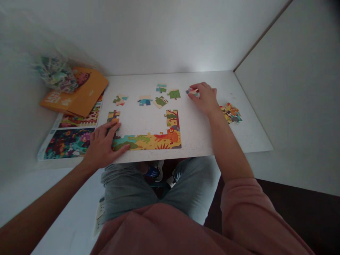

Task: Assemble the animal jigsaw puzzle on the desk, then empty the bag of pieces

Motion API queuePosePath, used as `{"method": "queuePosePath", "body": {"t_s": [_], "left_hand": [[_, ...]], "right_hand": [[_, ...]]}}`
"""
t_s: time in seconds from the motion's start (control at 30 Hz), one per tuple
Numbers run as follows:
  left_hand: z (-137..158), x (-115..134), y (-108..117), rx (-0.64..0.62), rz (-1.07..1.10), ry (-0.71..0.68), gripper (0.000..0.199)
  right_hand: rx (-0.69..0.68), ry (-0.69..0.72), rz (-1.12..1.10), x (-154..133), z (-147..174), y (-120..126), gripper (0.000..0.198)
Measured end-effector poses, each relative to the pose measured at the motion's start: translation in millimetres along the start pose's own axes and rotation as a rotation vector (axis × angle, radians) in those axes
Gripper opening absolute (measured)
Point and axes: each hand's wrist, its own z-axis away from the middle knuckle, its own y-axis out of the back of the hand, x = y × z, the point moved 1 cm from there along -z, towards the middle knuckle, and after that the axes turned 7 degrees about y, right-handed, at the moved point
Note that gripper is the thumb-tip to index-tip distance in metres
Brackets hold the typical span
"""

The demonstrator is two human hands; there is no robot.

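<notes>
Two hands on your white surface (pixel 202 138), left hand (pixel 102 145) flat, fingers spread, on the joined puzzle border (pixel 148 140), right hand (pixel 204 97) pinching a loose puzzle piece (pixel 192 92).

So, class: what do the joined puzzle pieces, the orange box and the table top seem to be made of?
Joined puzzle pieces: probably printed cardboard, matte; they lie flat with cleanly cut edges under the left hand. Orange box: likely card, smooth printed finish, crisp folded edges. Table top: a white, faintly speckled hard board, perhaps laminate; the look leaves it open.
</notes>
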Motion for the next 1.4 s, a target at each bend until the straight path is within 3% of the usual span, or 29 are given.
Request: {"method": "queuePosePath", "body": {"t_s": [0.17,0.4,0.57,0.8,0.9,1.07,1.27,1.4], "left_hand": [[0,-1,0,0.001,0.018,-0.013,0.089],[0,1,0,-0.015,0.005,0.000,0.088],[0,2,3,-0.022,-0.012,-0.008,0.089],[0,1,4,-0.019,-0.006,-0.004,0.087],[0,1,3,-0.043,-0.013,-0.009,0.087],[0,-1,1,-0.032,-0.013,-0.021,0.086],[1,-6,-4,0.003,-0.015,-0.033,0.087],[1,-8,-6,0.022,-0.031,-0.049,0.085]], "right_hand": [[-0.045,-0.006,0.067,7,4,-7,0.049],[-0.142,0.102,0.043,-33,-3,-26,0.071],[-0.218,0.177,0.016,-40,-10,-33,0.068],[-0.142,0.132,0.053,-28,-14,-40,0.071],[-0.121,0.102,0.037,-27,-16,-41,0.060],[-0.091,0.050,-0.155,-23,-20,-37,0.054],[-0.092,0.013,-0.688,-22,-22,-33,0.060],[-0.179,0.016,-0.821,-28,-20,-33,0.060]]}}
